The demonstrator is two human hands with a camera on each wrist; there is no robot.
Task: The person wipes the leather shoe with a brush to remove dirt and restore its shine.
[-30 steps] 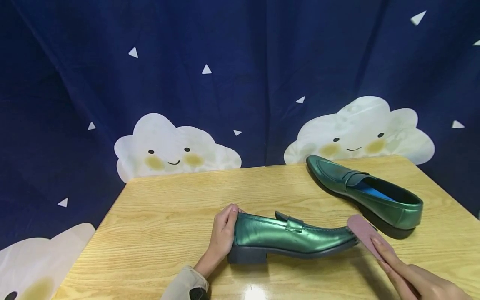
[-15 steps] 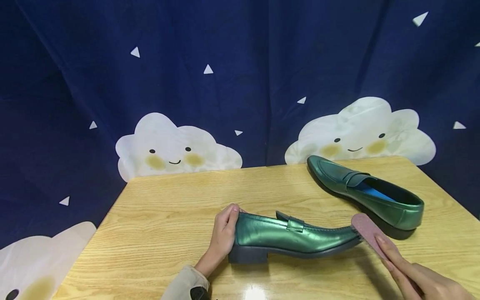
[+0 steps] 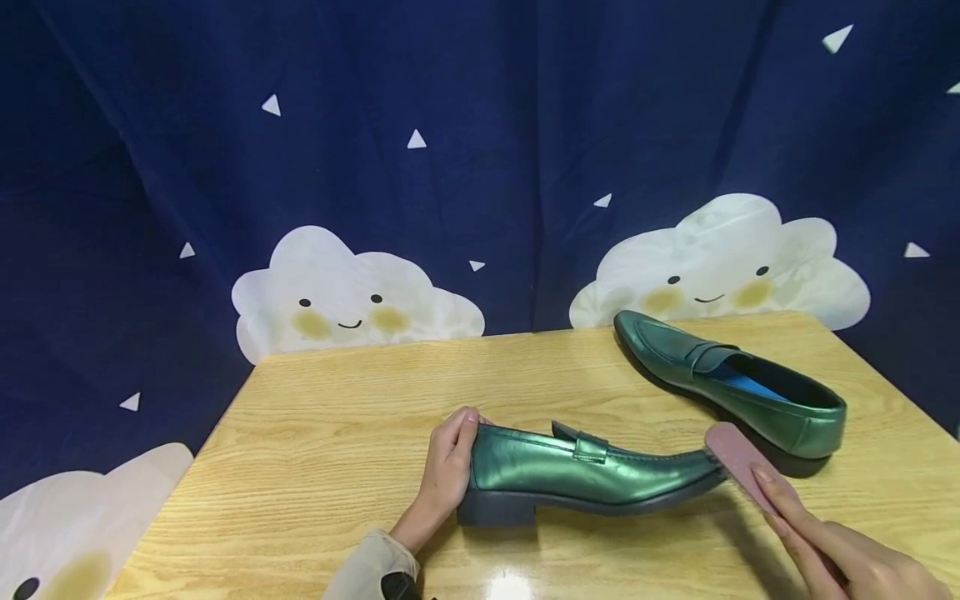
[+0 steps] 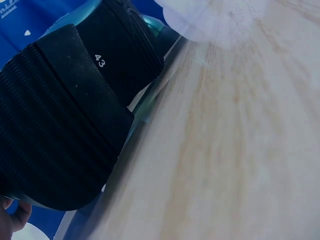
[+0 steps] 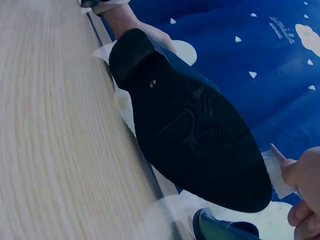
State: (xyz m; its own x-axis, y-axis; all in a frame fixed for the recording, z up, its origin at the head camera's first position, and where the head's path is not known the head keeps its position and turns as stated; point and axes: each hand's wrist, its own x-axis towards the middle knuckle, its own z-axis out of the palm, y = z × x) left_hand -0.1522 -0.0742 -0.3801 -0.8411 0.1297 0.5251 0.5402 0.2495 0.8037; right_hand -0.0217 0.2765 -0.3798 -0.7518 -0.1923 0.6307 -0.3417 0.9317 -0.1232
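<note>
My left hand (image 3: pixel 447 462) grips the back of a metallic green loafer (image 3: pixel 517 467) by its heel, toe pointing right, above the table. A pink-backed shoe brush (image 3: pixel 738 458) is held in my right hand (image 3: pixel 847 546), its bristles at the tip of the toe. The right wrist view has the loafer's black sole (image 5: pixel 195 135) facing the camera, with the brush bristles (image 5: pixel 277 172) right by the toe. The left wrist view shows the black heel block (image 4: pixel 55 125) close up, with a few fingers at its lower left.
A matching green loafer (image 3: pixel 663 346) stands upright at the back right of the wooden table (image 3: pixel 337 400), blue insole showing. Behind the table hangs a dark blue curtain (image 3: pixel 450 192) with cloud faces and white triangles.
The brush in my right hand has shifted slightly to the right at the toe. My left hand and the loafer it grips stay nearly still.
</note>
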